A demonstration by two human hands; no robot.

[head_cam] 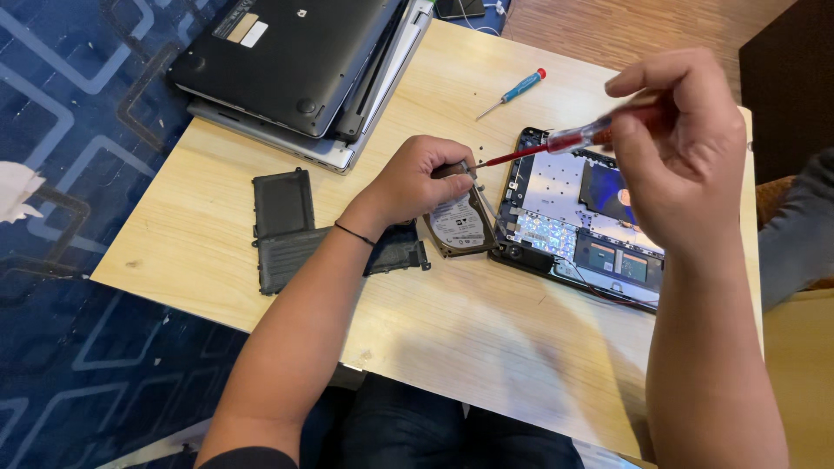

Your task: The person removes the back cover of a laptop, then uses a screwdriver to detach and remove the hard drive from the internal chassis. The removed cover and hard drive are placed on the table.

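Note:
My left hand point(419, 176) grips a hard drive point(462, 224) in its metal bracket, tilted up on the wooden table point(486, 330) beside an opened laptop base point(578, 227). My right hand point(678, 148) holds a red-handled screwdriver point(569, 140); its thin tip points left and meets the drive's upper edge near my left fingertips. The laptop base shows circuit boards and silver foil. A thin black band circles my left wrist.
A flat black battery pack point(291, 227) lies left of the drive. Stacked closed laptops point(295, 65) sit at the table's far left corner. A small blue-handled screwdriver point(514, 92) lies at the far edge. Blue patterned carpet surrounds the table.

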